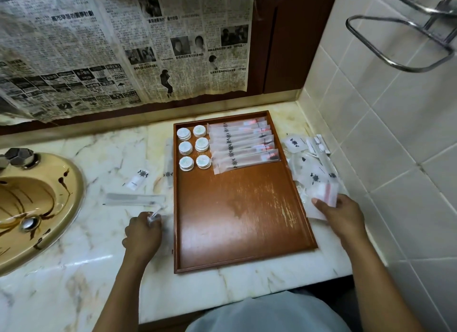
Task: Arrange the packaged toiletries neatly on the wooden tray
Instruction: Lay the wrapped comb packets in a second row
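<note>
A wooden tray [237, 220] lies on the marble counter. At its far left stand several round white soaps [194, 147] in two columns. Beside them lie several long frosted packets [243, 144] in a stack of rows. My left hand [143, 233], left of the tray, pinches the end of a long clear packet [134, 200] lying on the counter. My right hand [341, 215], at the tray's right edge, holds a small flat white packet with a red stripe [324, 193]. A heap of loose small packets [311, 161] lies behind it against the tiled wall.
A yellow sink [34, 208] with a metal drain sits at the left. One small sachet [138, 178] and one long packet [168, 163] lie between sink and tray. Newspaper [118, 47] covers the back wall. A metal towel rack [405, 40] juts out at the upper right.
</note>
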`<state>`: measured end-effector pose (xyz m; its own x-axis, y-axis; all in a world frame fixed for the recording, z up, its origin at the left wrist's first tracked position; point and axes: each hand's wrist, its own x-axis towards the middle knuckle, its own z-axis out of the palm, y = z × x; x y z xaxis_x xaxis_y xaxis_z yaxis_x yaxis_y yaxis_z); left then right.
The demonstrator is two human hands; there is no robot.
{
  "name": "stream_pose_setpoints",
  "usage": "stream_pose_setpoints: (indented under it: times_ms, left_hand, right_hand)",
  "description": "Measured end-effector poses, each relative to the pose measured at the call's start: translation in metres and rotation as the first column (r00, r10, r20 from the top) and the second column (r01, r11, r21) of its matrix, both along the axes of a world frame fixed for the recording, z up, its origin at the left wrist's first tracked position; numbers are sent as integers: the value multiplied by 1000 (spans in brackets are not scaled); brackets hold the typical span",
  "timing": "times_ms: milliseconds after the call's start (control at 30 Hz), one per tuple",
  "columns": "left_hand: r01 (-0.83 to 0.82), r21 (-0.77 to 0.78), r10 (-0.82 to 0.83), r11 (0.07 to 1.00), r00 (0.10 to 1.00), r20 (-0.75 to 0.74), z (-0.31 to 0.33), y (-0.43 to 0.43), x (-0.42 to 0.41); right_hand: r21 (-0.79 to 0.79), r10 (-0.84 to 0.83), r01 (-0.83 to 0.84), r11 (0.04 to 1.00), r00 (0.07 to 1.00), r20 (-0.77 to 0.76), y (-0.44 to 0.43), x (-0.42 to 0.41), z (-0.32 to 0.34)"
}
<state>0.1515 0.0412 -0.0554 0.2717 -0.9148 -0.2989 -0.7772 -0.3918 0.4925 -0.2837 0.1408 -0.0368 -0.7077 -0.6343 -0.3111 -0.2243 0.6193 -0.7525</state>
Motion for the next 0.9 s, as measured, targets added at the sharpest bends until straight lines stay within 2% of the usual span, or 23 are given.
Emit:
stream_pose_setpoints:
  times_ms: [67, 200, 300, 400, 533, 633, 733, 900]
  left_hand:
    - [16, 24, -19, 1000, 993, 117, -2, 0, -4]
    - [32, -13, -29, 999, 988, 153, -5, 4, -8]
    - [62, 7, -63, 998, 985, 162, -7, 5, -7]
    - [95, 12, -95, 995, 980, 177, -9, 6, -7]
    - [95, -8, -93, 995, 980, 175, -9, 5, -5]
    - [67, -68, -56, 995, 986, 155, -8, 5, -4]
    - [62, -95, -48, 994, 988, 148, -6, 0, 0]
    - [193, -108, -157, 975, 947, 279, -2, -30, 19]
  right_hand:
    - [84, 42, -28, 996, 984, -172, 5, 1, -10]
    - [115, 92, -63, 991, 959, -269, 11, 9, -18]
    - [71, 147, -130, 989, 916, -372, 12, 11, -20]
    - [136, 280, -247, 960, 888, -365, 12, 12, -27]
    - [159, 285, -242, 957, 882, -375, 17, 17, -38]
    - [189, 347, -292, 938, 817, -460, 22, 15, -48]
    - [164, 342, -301, 940, 794, -503, 22, 13, -52]
    - [143, 327, -299, 944, 769, -549, 25, 16, -56]
